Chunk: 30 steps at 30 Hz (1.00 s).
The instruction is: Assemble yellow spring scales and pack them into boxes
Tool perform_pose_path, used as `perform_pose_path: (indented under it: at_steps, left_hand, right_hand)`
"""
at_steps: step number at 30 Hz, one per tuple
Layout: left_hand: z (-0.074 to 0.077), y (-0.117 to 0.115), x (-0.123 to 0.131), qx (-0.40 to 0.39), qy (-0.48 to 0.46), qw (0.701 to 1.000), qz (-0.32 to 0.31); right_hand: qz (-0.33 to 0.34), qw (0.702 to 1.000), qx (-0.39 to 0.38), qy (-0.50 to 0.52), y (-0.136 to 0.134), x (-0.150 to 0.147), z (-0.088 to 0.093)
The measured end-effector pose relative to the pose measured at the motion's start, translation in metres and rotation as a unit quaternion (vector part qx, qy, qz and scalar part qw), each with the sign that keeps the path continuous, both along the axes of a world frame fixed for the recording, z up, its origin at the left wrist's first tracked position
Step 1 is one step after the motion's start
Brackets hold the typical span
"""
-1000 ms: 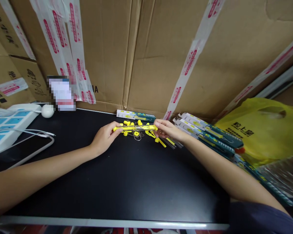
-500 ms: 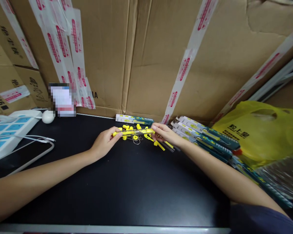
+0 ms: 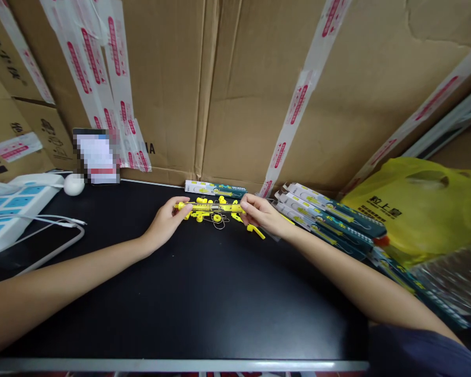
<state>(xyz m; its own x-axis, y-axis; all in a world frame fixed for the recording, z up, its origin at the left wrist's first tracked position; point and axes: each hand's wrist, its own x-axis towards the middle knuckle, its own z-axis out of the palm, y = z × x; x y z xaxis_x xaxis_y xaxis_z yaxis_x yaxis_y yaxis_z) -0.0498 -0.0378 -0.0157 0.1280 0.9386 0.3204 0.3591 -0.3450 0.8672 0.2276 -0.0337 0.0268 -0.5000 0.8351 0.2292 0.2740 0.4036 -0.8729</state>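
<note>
Above the far part of the black table, a clear tube with yellow ends, which looks like a spring scale (image 3: 206, 208), lies level between my two hands. A metallic coil or rod shows inside it near the middle. My left hand (image 3: 168, 219) is closed on its left yellow end, thumb in front. My right hand (image 3: 262, 214) pinches the right yellow end with thumb and fingers. Just behind and below the tube lie several small yellow plastic parts (image 3: 200, 218) and wire hooks (image 3: 220, 224), partly covered by it. A yellow strip (image 3: 256, 231) rests below my right hand.
A printed narrow box (image 3: 215, 189) lies behind the parts. Several similar boxes (image 3: 317, 212) are stacked right, beside a yellow plastic bag (image 3: 416, 204). At left are a power strip (image 3: 19, 207), cables, a white ball (image 3: 74, 185) and a phone (image 3: 98, 157). Cardboard (image 3: 172, 94) walls the back.
Both hands have shifted slightly left with the spring scale still between them. The left hand's fingers have moved at its end. The view has tilted a little.
</note>
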Motion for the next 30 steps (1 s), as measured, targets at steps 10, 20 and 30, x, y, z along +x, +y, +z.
perform_pose_path:
  at_steps: [10, 20, 30]
  left_hand:
    - [0.010, -0.007, 0.009, -0.119, -0.179, 0.976, -0.031]
    - [0.011, -0.007, 0.011, -0.132, -0.164, 0.976, -0.052]
    - [0.010, -0.007, 0.012, -0.137, -0.168, 0.976, -0.026]
  right_hand:
    - [-0.002, 1.000, -0.010, 0.002, -0.001, -0.001, -0.001]
    - [0.008, 1.000, -0.005, -0.018, -0.007, -0.006, 0.002]
    - [0.022, 0.999, -0.002, -0.028, -0.010, -0.007, -0.001]
